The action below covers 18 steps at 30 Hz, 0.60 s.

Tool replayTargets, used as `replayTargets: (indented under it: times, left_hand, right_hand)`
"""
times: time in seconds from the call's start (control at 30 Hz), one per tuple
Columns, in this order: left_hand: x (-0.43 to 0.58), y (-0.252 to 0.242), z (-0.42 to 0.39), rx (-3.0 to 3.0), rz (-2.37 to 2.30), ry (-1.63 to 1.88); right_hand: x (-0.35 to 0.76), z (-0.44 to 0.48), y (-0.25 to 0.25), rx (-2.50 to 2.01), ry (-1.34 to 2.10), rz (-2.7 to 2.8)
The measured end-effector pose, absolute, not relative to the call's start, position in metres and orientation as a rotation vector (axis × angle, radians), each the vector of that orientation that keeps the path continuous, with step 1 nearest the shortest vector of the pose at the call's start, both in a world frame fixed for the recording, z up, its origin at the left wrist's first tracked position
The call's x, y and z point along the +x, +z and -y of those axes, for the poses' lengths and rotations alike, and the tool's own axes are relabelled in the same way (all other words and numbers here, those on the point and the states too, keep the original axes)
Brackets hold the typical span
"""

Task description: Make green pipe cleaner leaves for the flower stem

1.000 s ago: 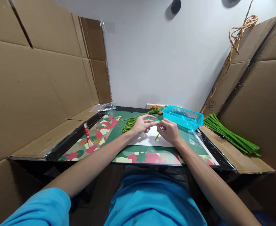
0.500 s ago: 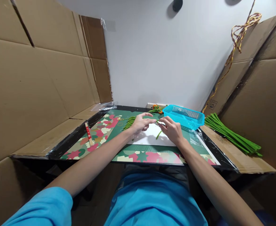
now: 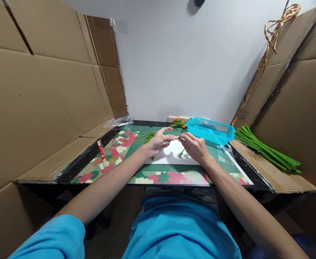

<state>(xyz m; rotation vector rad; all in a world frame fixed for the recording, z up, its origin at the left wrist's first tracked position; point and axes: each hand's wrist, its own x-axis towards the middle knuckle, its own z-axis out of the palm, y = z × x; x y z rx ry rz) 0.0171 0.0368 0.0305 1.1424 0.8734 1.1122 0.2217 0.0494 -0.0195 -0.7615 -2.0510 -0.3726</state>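
Observation:
My right hand (image 3: 194, 146) is closed in a pinch on a thin green stem (image 3: 182, 153), which looks like a pipe cleaner. One end of the stem hangs below the fingers over a white sheet (image 3: 167, 155). Fingertip to fingertip with it, my left hand (image 3: 159, 142) grips the stem's other part, one finger raised away from the rest; the exact grip is small and partly hidden. Behind the left wrist lies a green leaf shape with several rows of fronds (image 3: 149, 137), partly covered by the hand.
A blue plastic basket (image 3: 210, 131) stands at the back right, beside orange flowers (image 3: 179, 122). Several long green stems (image 3: 267, 149) lie on cardboard at right. Red-wrapped chopsticks (image 3: 102, 154) rest on the patterned mat (image 3: 114, 153). Cardboard walls (image 3: 52, 90) flank the table.
The view has tilted and shifted slightly. My hands stay together at the stem, and the green bit between their fingertips shows less now.

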Motion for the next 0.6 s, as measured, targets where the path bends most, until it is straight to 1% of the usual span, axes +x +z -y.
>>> replayTargets:
  times: [0.1, 0.17, 0.23, 0.33, 0.4, 0.47, 0.6]
  left_hand:
    - [0.022, 0.029, -0.035, 1.115, -0.817, 1.157]
    - [0.025, 0.029, -0.034, 1.143, -0.809, 1.19]
    - [0.026, 0.03, -0.035, 1.222, -0.797, 1.219]
    - [0.024, 0.032, -0.038, 1.38, -0.779, 1.239]
    - [0.022, 0.032, -0.04, 1.456, -0.786, 1.235]
    - [0.021, 0.032, -0.041, 1.496, -0.808, 1.226]
    - [0.021, 0.028, -0.043, 1.53, -0.869, 1.227]
  right_hand:
    - [0.216, -0.048, -0.019, -0.788, -0.282, 2.022]
    - [0.212, -0.048, -0.018, -0.778, -0.16, 1.967]
    - [0.209, -0.05, -0.016, -0.747, 0.062, 1.892]
    - [0.208, -0.051, -0.011, -0.686, 0.551, 1.834]
    - [0.209, -0.051, -0.009, -0.646, 0.782, 1.823]
    - [0.21, -0.051, -0.009, -0.626, 0.8, 1.815]
    - [0.213, -0.052, -0.013, -0.672, 0.489, 1.804]
